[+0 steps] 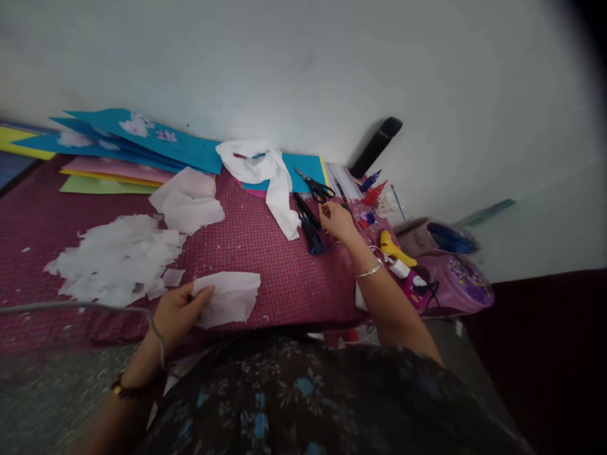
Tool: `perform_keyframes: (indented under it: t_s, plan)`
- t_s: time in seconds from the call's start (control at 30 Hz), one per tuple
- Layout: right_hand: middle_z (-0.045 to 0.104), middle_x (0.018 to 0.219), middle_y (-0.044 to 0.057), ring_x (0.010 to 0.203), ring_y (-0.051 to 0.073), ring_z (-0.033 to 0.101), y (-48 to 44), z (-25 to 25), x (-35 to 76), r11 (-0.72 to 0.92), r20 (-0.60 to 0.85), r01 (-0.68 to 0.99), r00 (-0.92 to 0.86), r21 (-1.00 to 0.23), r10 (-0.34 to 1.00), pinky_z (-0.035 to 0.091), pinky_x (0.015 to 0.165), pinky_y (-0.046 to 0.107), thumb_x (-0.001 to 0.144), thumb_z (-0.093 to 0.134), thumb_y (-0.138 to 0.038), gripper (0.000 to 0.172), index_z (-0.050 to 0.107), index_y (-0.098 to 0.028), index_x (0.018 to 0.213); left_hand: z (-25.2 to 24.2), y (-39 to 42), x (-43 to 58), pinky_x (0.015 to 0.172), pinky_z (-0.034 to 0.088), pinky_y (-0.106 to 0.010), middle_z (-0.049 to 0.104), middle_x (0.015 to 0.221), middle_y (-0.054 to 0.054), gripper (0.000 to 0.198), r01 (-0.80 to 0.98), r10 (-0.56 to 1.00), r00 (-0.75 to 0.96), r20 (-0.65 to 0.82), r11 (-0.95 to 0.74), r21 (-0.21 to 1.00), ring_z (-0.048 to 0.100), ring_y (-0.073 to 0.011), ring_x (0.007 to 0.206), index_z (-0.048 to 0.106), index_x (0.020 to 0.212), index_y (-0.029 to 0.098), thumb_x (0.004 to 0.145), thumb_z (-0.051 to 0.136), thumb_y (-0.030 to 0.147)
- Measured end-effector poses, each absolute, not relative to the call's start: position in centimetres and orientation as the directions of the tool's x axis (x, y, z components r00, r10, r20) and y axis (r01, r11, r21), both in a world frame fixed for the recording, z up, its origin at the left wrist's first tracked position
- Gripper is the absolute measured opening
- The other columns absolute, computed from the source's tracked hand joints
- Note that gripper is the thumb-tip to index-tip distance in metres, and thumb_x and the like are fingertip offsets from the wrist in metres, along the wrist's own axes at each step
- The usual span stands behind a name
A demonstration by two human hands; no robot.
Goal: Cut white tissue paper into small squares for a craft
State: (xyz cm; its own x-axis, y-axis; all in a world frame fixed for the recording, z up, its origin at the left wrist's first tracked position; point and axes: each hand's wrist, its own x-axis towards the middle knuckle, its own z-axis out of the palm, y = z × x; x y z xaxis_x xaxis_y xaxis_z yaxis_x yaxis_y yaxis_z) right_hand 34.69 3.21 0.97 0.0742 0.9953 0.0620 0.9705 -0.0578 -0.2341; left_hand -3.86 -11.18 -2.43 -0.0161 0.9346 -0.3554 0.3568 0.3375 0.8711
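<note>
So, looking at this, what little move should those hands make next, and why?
Probably the right hand should take up the black scissors: their handles lie close by its fingertips, while the left hand holds a white paper piece by one end, its other end free. Whether the right fingers grip something is unclear, so this is only a judgement.

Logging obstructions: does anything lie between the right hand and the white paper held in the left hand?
Yes: a long black item and a dark blue tool lie low on the tablecloth beside the right hand, across the straight line to the white paper in the left hand. Reaching over them looks possible.
</note>
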Motion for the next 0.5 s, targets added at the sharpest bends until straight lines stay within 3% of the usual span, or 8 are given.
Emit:
perform_keyframes:
  t_s: [0.2,0.4,0.5]
  plan:
    - [0.063,0.126,0.023,0.113,0.029,0.062,10.0,1.8,35.9,-0.108,0.068,0.988,0.115,-0.107,0.991,0.047,0.095,0.036,0.094,0.050,-0.020,0.039,0.056,-0.008,0.131,-1.7,-10.9,-2.8,0.047,0.032,-0.024,0.051,0.049,0.002,0.032,0.338,0.965,-0.097,-0.244,0.262,0.904,0.044,-0.0155,0.051,0.067,0.063,0.019,0.067,0.066,0.051]
    - [0.061,0.124,0.029,0.110,0.034,0.063,13.9,0.8,36.1,-0.046,-0.022,0.998,0.046,0.031,0.999,0.047,0.093,0.041,0.091,0.055,-0.020,0.043,0.055,-0.006,0.131,-2.0,-11.2,-3.1,0.052,0.038,-0.023,0.065,0.065,0.000,0.027,0.223,0.958,-0.115,-0.264,0.284,0.933,0.052,-0.0170,0.061,0.072,0.073,0.019,0.071,0.067,0.045]
    - [0.062,0.125,0.028,0.113,0.034,0.063,14.5,0.4,36.3,-0.073,-0.040,0.995,0.076,0.062,0.996,0.047,0.093,0.041,0.087,0.062,-0.023,0.052,0.053,-0.008,0.136,-2.3,-11.5,-3.1,0.055,0.043,-0.023,0.069,0.071,-0.002,0.028,0.065,0.939,-0.173,-0.297,0.312,0.948,0.057,-0.0172,0.064,0.073,0.078,0.017,0.069,0.073,0.043]
